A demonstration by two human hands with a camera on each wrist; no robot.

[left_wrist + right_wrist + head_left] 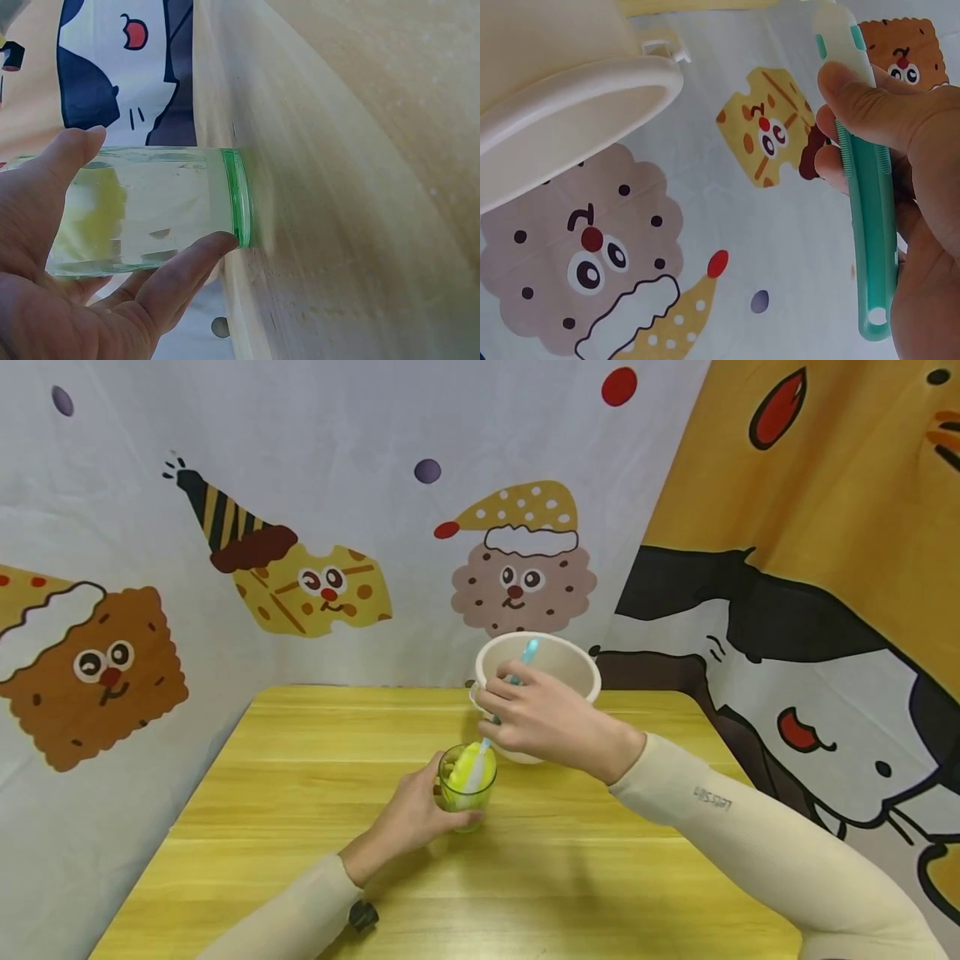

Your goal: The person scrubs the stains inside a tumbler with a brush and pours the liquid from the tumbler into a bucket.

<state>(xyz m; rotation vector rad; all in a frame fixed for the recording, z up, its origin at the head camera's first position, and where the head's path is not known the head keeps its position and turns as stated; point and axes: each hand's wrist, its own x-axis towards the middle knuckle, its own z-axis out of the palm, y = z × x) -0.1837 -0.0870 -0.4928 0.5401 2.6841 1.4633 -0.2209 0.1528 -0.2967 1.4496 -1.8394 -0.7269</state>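
My left hand (420, 806) grips a clear greenish drinking glass (467, 810) around its side, thumb on one side and fingers on the other. In the left wrist view the glass (172, 210) has its thick green base at or just above the tabletop; I cannot tell which. My right hand (543, 714) holds a cup brush by its teal handle (874, 247), thumb pressed along it. The brush's yellow and white sponge head (474, 768) sits inside the mouth of the glass, and shows as a yellow blur through the wall in the left wrist view.
A cream bucket (577, 668) stands just behind my right hand at the far edge of the yellow wood-grain table (315, 752). Near my left forearm lies a small dark object (363, 916). A cartoon-printed cloth (360, 435) hangs behind the table.
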